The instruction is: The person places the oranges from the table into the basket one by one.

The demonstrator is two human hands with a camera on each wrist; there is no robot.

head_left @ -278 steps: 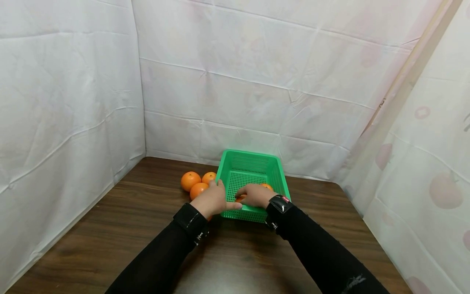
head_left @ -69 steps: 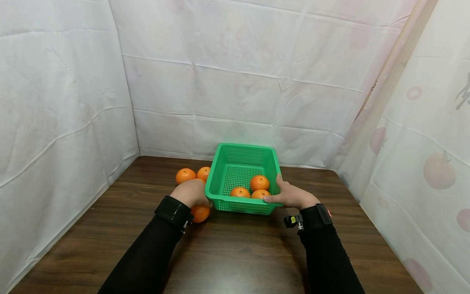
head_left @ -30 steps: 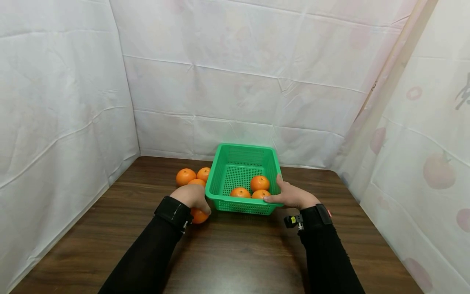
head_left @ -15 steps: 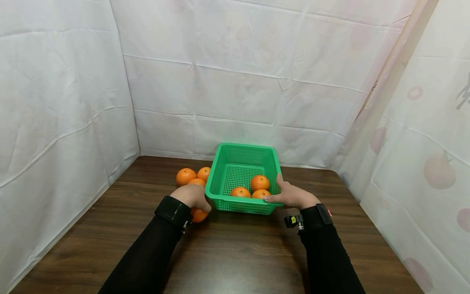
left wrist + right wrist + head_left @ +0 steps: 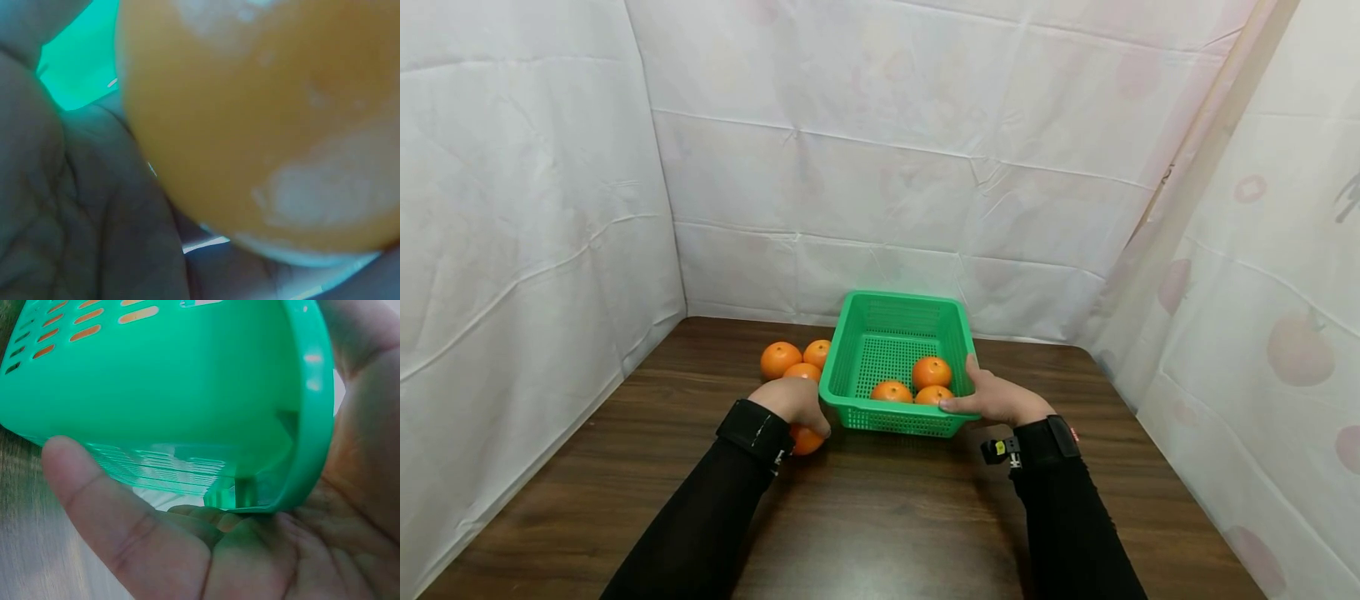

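Two arms [image 5: 688, 508] stretched forward, left hand [image 5: 790, 400] gripping an orange [image 5: 807, 442] from above, right hand [image 5: 1000, 399] holding a green basket [image 5: 891, 419]

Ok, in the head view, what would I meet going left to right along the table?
The left hand gripping an orange, green basket with three oranges inside, right hand holding the basket's near right corner. I left out the loose oranges overlapping the left hand's span.

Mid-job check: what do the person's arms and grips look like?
The left sleeve and right sleeve are black, running up to the wristbands. The left wristband is black with small white marks; the right wristband is black too, with a red tag and a small black device bearing a yellow patch. Left grip and right grip are ungloved. No cables are visible.
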